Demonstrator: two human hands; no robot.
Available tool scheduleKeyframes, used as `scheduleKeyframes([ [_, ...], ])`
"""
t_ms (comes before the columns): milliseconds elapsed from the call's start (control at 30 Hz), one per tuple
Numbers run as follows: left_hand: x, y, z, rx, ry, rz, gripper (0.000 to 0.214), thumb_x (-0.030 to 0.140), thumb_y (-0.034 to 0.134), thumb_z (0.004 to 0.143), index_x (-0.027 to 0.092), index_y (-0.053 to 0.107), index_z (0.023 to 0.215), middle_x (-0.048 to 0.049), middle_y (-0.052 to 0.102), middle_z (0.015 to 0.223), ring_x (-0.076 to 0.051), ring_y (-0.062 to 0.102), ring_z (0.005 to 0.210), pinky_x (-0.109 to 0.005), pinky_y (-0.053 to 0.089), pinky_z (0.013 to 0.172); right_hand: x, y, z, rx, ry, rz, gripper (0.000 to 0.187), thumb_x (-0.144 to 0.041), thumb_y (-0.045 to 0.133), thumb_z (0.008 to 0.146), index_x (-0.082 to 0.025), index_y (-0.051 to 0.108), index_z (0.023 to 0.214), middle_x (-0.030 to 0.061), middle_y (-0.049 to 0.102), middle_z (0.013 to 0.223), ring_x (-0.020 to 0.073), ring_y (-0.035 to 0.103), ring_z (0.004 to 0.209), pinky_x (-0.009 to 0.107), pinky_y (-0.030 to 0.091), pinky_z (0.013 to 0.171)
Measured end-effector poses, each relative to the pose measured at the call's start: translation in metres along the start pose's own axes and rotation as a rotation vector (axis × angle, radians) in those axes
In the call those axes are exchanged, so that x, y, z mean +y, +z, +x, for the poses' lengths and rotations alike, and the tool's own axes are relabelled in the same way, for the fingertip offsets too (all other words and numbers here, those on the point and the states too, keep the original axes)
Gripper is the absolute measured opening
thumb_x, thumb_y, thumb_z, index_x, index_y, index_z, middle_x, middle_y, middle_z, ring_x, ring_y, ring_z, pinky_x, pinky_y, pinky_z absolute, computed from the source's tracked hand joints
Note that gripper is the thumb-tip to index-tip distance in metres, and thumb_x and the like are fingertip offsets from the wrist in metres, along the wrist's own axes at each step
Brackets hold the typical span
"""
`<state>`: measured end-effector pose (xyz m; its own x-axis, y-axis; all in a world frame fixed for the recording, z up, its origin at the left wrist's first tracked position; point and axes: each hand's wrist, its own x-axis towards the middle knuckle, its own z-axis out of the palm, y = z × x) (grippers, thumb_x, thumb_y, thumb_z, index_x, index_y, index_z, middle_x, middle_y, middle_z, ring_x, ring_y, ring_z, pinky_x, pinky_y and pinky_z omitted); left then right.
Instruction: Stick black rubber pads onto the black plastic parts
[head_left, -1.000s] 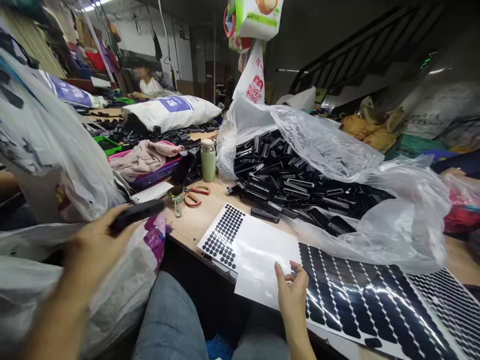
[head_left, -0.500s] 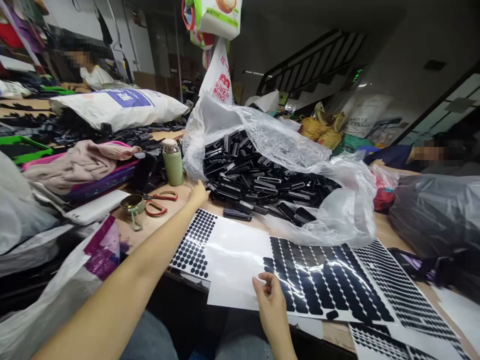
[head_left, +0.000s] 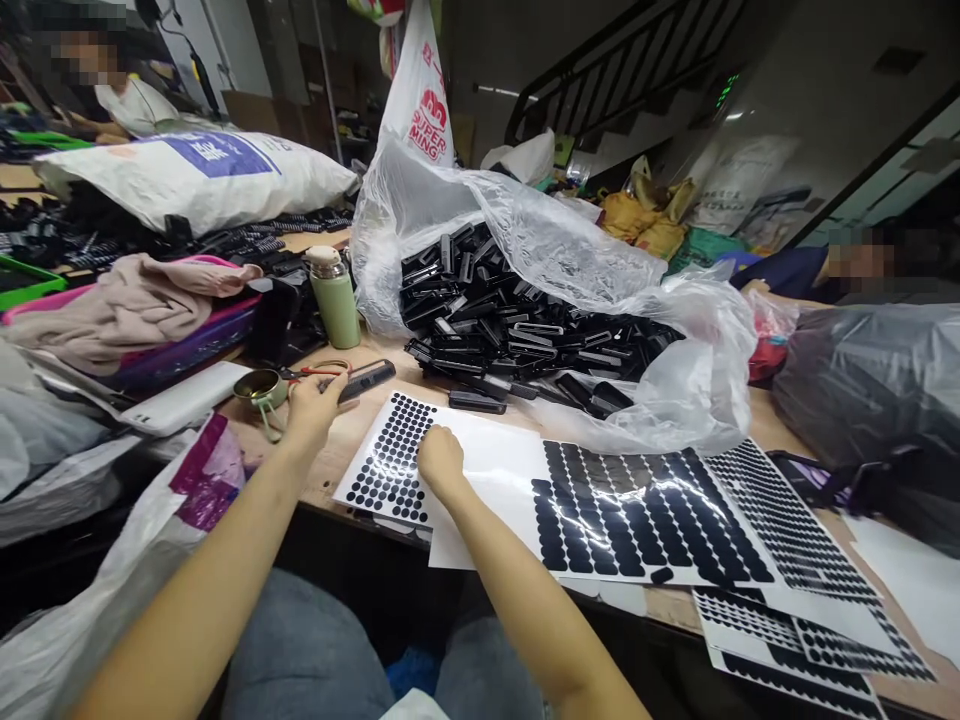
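My left hand (head_left: 315, 408) is closed around one end of a long black plastic piece (head_left: 367, 379), held just above the table beside the scissors. Over the right edge of a sheet of small round black stickers (head_left: 386, 460), my right hand (head_left: 441, 462) is curled with its fingertips hidden from the camera. Whether it pinches a sticker cannot be seen. Right of it lie a blank white sheet (head_left: 491, 448) and a sheet of larger black stickers (head_left: 637, 520). Behind them, a clear plastic bag (head_left: 585, 255) spills a heap of similar black pieces (head_left: 510, 335).
Red-handled scissors (head_left: 324, 369), a small metal cup (head_left: 259, 388) and a green flask (head_left: 334, 300) stand left. More sticker sheets (head_left: 806, 540) lie right, near a dark plastic bag (head_left: 870, 380). Two other people sit farther off, left and right.
My left hand has come back from the heap towards the scissors with a black piece in it. My right hand has moved left from the larger stickers to the small round ones.
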<state>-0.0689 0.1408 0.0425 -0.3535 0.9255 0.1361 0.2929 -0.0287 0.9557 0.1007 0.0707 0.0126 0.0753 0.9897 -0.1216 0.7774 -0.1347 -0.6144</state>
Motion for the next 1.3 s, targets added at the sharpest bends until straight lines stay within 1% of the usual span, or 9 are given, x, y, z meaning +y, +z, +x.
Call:
scheduleKeyframes([
  [167, 0.004, -0.018, -0.047, -0.175, -0.4, -0.529, 0.007, 0.016, 0.058, 0.076, 0.015, 0.061, 0.082, -0.007, 0.063, 0.09, -0.017, 0.064, 0.076, -0.03, 0.058, 0.059, 0.006, -0.016, -0.01, -0.013, 0.013, 0.022, 0.012, -0.014, 0.048, 0.078, -0.013, 0.058, 0.084, 0.0158, 0.063, 0.094, 0.0258, 0.06, 0.085, 0.034, 0.043, 0.071],
  [333, 0.02, -0.003, -0.096, -0.363, -0.585, -0.604, 0.01, 0.012, 0.057, 0.077, 0.012, 0.066, 0.082, -0.0089, 0.064, 0.096, -0.015, 0.063, 0.077, -0.027, 0.059, 0.058, 0.018, -0.06, -0.046, 0.107, -0.086, 0.276, 0.014, -0.027, 0.042, 0.085, -0.02, 0.052, 0.078, 0.0042, 0.061, 0.084, 0.0164, 0.056, 0.077, 0.028, 0.043, 0.071],
  [467, 0.034, 0.02, -0.129, -0.479, -0.643, -0.611, 0.011, 0.011, 0.058, 0.076, 0.012, 0.066, 0.084, -0.0079, 0.065, 0.09, -0.016, 0.063, 0.076, -0.029, 0.059, 0.057, 0.025, -0.074, -0.071, 0.214, -0.203, 0.416, 0.009, -0.022, 0.045, 0.081, -0.02, 0.048, 0.073, 0.0045, 0.056, 0.09, 0.0156, 0.053, 0.084, 0.029, 0.042, 0.079],
  [600, 0.039, 0.037, -0.15, -0.481, -0.676, -0.606, 0.011, 0.011, 0.057, 0.077, 0.012, 0.066, 0.082, -0.0078, 0.065, 0.089, -0.016, 0.064, 0.074, -0.028, 0.058, 0.056, 0.037, -0.071, -0.081, 0.221, -0.136, 0.406, 0.01, -0.018, 0.045, 0.081, -0.02, 0.047, 0.071, 0.0075, 0.052, 0.1, 0.017, 0.051, 0.096, 0.032, 0.04, 0.088],
  [833, 0.043, 0.047, -0.165, -0.475, -0.691, -0.584, 0.012, 0.012, 0.056, 0.077, 0.013, 0.066, 0.083, -0.0083, 0.065, 0.093, -0.016, 0.064, 0.076, -0.026, 0.058, 0.055, 0.051, -0.071, -0.091, 0.238, -0.102, 0.387, 0.01, -0.017, 0.045, 0.082, -0.019, 0.049, 0.073, 0.0105, 0.05, 0.106, 0.0203, 0.047, 0.106, 0.038, 0.038, 0.093],
  [1067, 0.043, 0.055, -0.172, -0.492, -0.672, -0.569, 0.013, 0.015, 0.058, 0.077, 0.014, 0.066, 0.087, -0.0085, 0.063, 0.099, -0.017, 0.063, 0.083, -0.025, 0.058, 0.056, 0.059, -0.07, -0.095, 0.282, -0.103, 0.322, 0.006, -0.021, 0.046, 0.083, -0.018, 0.051, 0.081, 0.0105, 0.051, 0.106, 0.0202, 0.049, 0.103, 0.034, 0.04, 0.089],
  [1133, 0.039, 0.059, -0.173, -0.494, -0.686, -0.558, 0.012, 0.015, 0.059, 0.077, 0.013, 0.066, 0.086, -0.0089, 0.063, 0.098, -0.018, 0.063, 0.083, -0.027, 0.059, 0.056, 0.074, -0.076, -0.091, 0.35, -0.027, 0.234, 0.013, -0.026, 0.048, 0.083, -0.017, 0.05, 0.092, 0.0115, 0.051, 0.106, 0.0215, 0.05, 0.1, 0.035, 0.04, 0.087],
  [1200, 0.034, 0.063, -0.173, -0.507, -0.703, -0.53, 0.01, 0.015, 0.062, 0.075, 0.012, 0.066, 0.083, -0.0097, 0.062, 0.099, -0.019, 0.063, 0.083, -0.029, 0.059, 0.056, 0.093, -0.085, -0.086, 0.401, 0.162, 0.072, 0.023, -0.028, 0.05, 0.082, -0.013, 0.049, 0.1, 0.0157, 0.051, 0.106, 0.0259, 0.049, 0.1, 0.039, 0.039, 0.086],
  [1300, 0.024, 0.066, -0.172, -0.571, -0.725, -0.49, 0.013, 0.015, 0.068, 0.07, 0.012, 0.067, 0.082, -0.0103, 0.062, 0.099, -0.019, 0.063, 0.083, -0.031, 0.06, 0.057, 0.12, -0.096, -0.078, 0.349, 0.388, -0.138, 0.025, -0.029, 0.053, 0.08, -0.01, 0.054, 0.096, 0.0223, 0.051, 0.106, 0.0333, 0.047, 0.103, 0.042, 0.039, 0.081],
])
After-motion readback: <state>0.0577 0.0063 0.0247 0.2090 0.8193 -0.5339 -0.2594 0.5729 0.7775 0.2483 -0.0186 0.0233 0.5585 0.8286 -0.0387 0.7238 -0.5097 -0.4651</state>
